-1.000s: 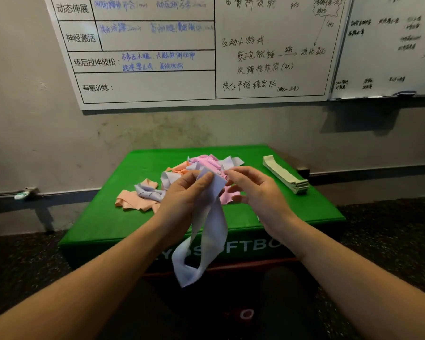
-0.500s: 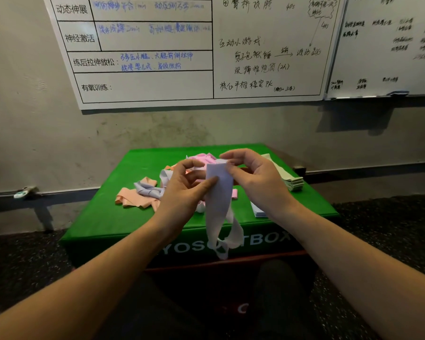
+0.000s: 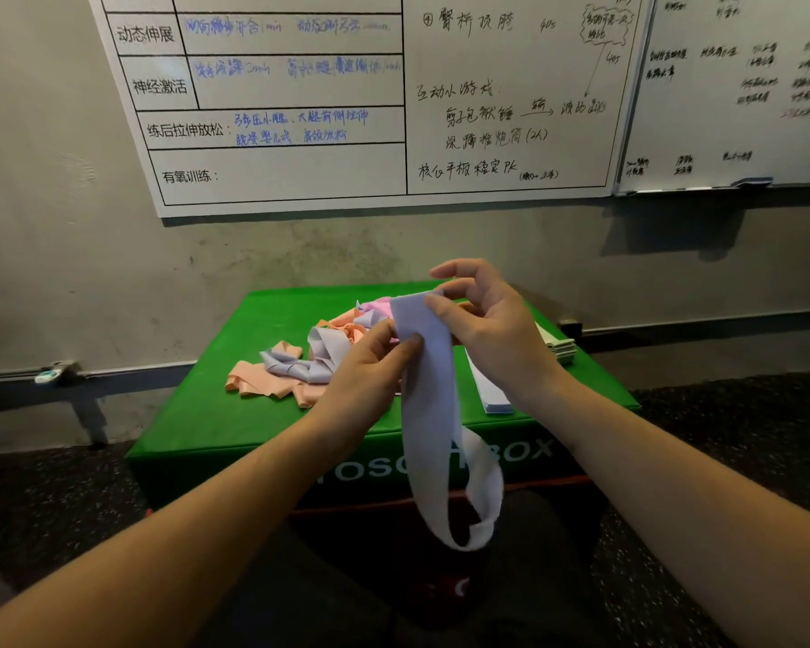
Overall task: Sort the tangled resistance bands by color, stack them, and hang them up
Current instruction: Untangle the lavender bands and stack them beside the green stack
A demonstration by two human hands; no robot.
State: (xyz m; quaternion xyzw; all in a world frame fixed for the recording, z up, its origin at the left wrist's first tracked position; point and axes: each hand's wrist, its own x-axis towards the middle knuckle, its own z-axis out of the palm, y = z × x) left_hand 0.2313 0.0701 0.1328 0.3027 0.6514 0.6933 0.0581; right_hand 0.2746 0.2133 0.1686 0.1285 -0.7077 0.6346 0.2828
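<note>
Head view. A green padded surface [image 3: 197, 423] is set against a scuffed grey wall bearing two whiteboards [image 3: 277, 100]. A lavender band [image 3: 433, 413], flat and matte, is pinched at its top by the right hand [image 3: 492, 329] and lower by the left hand [image 3: 370, 371], its loop hanging before the surface. Tangled peach, pink and lavender bands [image 3: 300, 362] lie behind; flat stacks [image 3: 559, 348] are seen to the right.

Box lettering [image 3: 524, 456] partly behind hanging lavender band [image 3: 433, 413]; whiteboard [image 3: 300, 100] top cropped
</note>
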